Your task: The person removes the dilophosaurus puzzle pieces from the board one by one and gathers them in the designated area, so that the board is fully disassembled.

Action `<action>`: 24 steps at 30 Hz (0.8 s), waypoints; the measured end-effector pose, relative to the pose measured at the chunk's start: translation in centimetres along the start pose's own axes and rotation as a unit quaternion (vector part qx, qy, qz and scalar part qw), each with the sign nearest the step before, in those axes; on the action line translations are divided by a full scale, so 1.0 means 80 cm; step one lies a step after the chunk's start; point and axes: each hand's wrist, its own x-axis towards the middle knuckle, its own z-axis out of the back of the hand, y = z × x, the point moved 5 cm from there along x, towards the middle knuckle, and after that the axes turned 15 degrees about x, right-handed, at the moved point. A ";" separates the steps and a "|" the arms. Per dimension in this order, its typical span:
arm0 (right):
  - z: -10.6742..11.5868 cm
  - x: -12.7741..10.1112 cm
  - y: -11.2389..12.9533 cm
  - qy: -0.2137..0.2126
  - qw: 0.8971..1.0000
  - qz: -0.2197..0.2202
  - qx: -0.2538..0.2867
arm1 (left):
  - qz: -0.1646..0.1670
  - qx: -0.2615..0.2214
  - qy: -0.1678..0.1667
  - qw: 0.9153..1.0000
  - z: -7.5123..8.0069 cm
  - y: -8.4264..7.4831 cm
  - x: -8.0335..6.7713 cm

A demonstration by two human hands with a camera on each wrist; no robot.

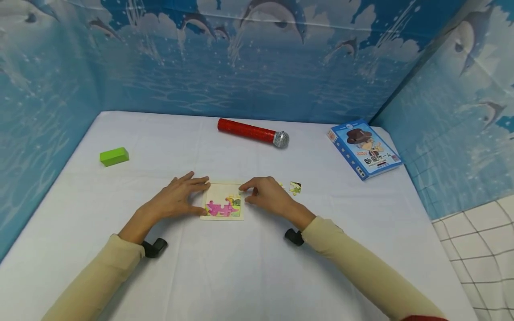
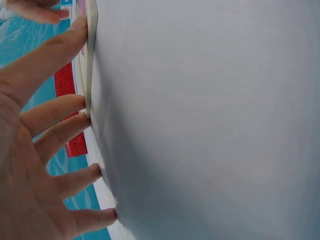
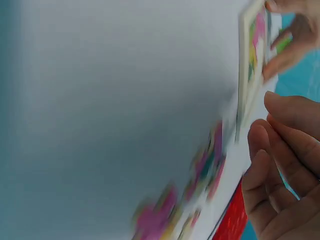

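A small wooden puzzle tray (image 1: 221, 218) lies on the white table, with joined pink and green puzzle pieces (image 1: 221, 208) along its bottom and right side. My left hand (image 1: 176, 196) steadies the tray's left side, thumb at the lower corner and fingertips at the upper one, fingers spread and fairly straight. At the tray's right edge is my right hand (image 1: 271, 194), its fingers loosely bent. In the right wrist view a gap shows between thumb and fingers, with nothing seen in it. Loose puzzle pieces (image 1: 295, 187) lie just beyond that hand, partly hidden by it.
A red microphone (image 1: 249, 131) with a silver head lies toward the back. At the back right is a blue game box (image 1: 367, 149). A green block (image 1: 114, 157) sits at the left. Dolphin-printed curtains (image 1: 241, 76) surround the table's back and sides.
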 end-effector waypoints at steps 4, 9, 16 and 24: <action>-0.018 0.008 0.008 0.013 0.999 0.003 -0.042 | -0.003 -0.001 0.000 1.000 -0.002 0.000 0.001; -0.024 0.011 0.012 0.003 0.998 0.007 -0.066 | -0.007 0.005 -0.008 1.000 -0.002 0.000 0.001; -0.025 0.012 0.018 -0.011 0.997 0.035 -0.062 | -0.009 0.010 -0.009 1.000 0.000 0.001 0.001; -0.025 0.013 0.017 -0.021 0.999 0.039 -0.003 | -0.009 0.012 -0.009 1.000 0.001 0.001 0.000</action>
